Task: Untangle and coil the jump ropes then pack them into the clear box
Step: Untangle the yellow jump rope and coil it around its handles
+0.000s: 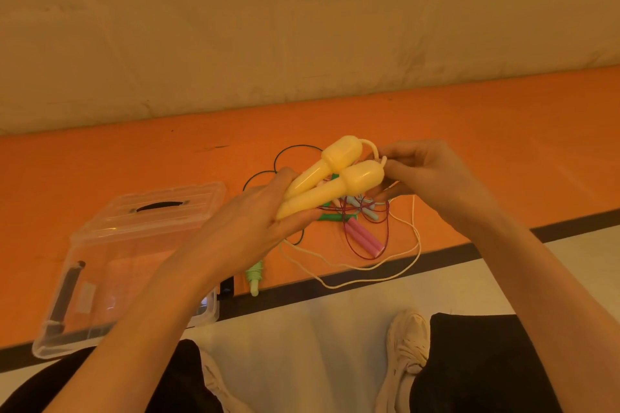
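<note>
My left hand (pixel 258 214) holds two yellow jump-rope handles (pixel 335 174) side by side above the orange mat. My right hand (pixel 422 171) pinches their white cord (pixel 379 152) where it leaves the handle tops. The rest of that white cord (pixel 369 266) hangs down and loops over the mat's front edge. Under my hands lies a tangle of other ropes: pink handles (pixel 364 236) with a dark red cord, green handles (pixel 330 217), and light blue handles (pixel 360 206). The clear box (pixel 110 265) stands open at the left, its lid tilted up behind it.
A coiled green rope with a pale handle (pixel 255 278) lies by the box's right side. The orange mat (pixel 486 151) ends in a black strip (pixel 335 288) in front. My two shoes (pixel 407 345) and dark trouser legs are on the pale floor below.
</note>
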Motion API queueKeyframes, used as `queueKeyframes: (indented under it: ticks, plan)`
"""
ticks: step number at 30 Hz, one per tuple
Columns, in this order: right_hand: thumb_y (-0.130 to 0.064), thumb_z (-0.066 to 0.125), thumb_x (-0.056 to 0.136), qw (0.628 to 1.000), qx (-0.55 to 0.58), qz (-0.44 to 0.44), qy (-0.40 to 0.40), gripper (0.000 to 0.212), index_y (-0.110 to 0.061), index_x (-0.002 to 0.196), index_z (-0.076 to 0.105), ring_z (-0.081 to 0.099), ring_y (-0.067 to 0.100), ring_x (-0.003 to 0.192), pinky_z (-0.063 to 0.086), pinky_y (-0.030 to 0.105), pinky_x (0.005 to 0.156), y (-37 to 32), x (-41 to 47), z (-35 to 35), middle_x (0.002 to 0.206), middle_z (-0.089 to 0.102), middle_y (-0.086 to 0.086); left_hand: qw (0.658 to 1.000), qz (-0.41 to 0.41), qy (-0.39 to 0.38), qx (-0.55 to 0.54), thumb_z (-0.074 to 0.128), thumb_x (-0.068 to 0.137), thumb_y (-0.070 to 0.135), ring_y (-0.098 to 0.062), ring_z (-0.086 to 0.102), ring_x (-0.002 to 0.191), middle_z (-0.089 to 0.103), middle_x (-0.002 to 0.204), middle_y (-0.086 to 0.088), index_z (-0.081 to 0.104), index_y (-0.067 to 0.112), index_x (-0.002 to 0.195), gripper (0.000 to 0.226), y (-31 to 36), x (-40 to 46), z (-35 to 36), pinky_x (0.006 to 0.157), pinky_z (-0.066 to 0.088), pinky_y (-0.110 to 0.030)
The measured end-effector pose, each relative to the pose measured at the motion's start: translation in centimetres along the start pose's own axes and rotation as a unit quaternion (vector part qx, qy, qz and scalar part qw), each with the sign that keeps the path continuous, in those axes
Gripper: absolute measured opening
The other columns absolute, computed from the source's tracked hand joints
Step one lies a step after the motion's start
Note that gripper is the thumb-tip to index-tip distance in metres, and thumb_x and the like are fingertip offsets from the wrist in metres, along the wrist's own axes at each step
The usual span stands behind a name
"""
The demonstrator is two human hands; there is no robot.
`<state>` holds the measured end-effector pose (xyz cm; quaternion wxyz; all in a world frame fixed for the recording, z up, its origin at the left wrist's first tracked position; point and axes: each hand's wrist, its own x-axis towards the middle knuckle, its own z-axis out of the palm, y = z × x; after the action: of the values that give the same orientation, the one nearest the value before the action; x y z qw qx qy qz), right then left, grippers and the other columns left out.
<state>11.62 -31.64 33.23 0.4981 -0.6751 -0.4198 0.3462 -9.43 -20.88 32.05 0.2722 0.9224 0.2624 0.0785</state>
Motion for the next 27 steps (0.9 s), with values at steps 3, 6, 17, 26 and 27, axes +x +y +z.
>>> queueKeyframes:
  ticks: [3,6,17,26,27]
  plan:
    - [0.003,0.051,0.094,1.0,-0.015,0.02,-0.005,0.023,-0.01,0.084,0.067,0.07,0.019,0.064,0.061,0.032,0.064,0.1,0.0,0.0,0.066,0.071,0.003,1.0,-0.004,-0.026,-0.004,0.045,0.088,0.058,-0.001,0.047,0.061,0.047,0.07,0.008,0.037,0.036,0.108,0.031,0.1,-0.1,-0.1,0.055,0.036,-0.017]
    - [0.003,0.051,0.092,1.0,0.007,0.026,-0.004,0.02,-0.007,0.082,0.065,0.065,0.014,0.054,0.054,0.023,0.05,0.0,0.1,0.0,0.059,0.067,0.001,0.999,-0.003,-0.039,-0.033,0.042,0.086,0.06,0.002,0.048,0.063,0.049,0.069,0.009,0.042,0.033,0.113,0.039,0.1,-0.2,-0.3,0.058,0.038,-0.017]
    - [-0.007,0.065,0.07,0.968,0.136,0.128,-0.171,0.01,-0.011,0.067,0.073,0.058,0.013,0.057,0.052,0.021,0.055,0.4,0.9,-2.3,0.067,0.066,0.007,0.986,0.016,-0.101,-0.128,0.048,0.086,0.049,0.007,0.05,0.062,0.055,0.072,0.033,0.05,0.029,0.109,0.031,0.4,-0.7,-1.0,0.056,0.036,-0.01]
    - [-0.011,0.07,0.067,0.978,0.049,0.109,-0.173,0.007,-0.015,0.07,0.075,0.064,0.013,0.057,0.055,0.02,0.057,0.2,0.7,-2.7,0.068,0.07,0.006,0.986,0.002,-0.105,-0.126,0.045,0.082,0.055,0.004,0.05,0.062,0.056,0.074,0.031,0.052,0.027,0.108,0.039,0.1,-0.8,-1.0,0.057,0.038,-0.012]
    - [-0.01,0.069,0.067,0.976,0.052,0.111,-0.179,0.009,-0.016,0.069,0.076,0.065,0.013,0.058,0.056,0.02,0.058,0.2,0.8,-2.9,0.069,0.071,0.006,0.988,0.003,-0.106,-0.116,0.045,0.083,0.055,0.005,0.05,0.062,0.055,0.074,0.035,0.051,0.028,0.108,0.037,0.1,-0.8,-1.0,0.057,0.038,-0.011]
